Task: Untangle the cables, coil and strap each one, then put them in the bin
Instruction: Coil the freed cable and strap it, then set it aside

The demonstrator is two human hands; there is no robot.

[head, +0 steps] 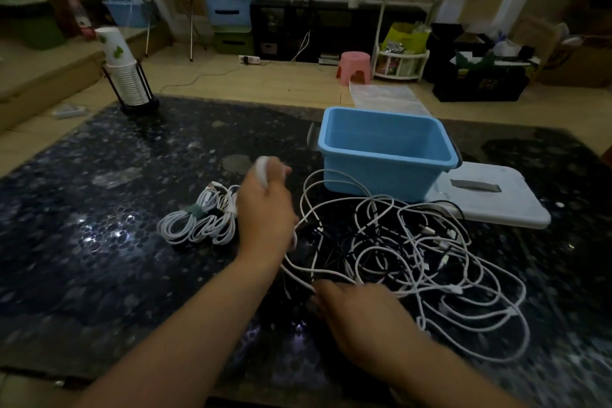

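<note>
A tangle of white and black cables sprawls over the dark table in front of the blue bin. My left hand is raised over the pile's left edge and grips a white cable wound around its fingers. My right hand rests low at the near side of the tangle, its fingers pinching a white strand. To the left lie coiled white cables, one bound with a green strap. The bin looks empty.
The bin's white lid lies flat to the right of the bin. A stack of paper cups in a black holder stands at the table's far left corner. A pink stool and storage boxes sit on the floor beyond.
</note>
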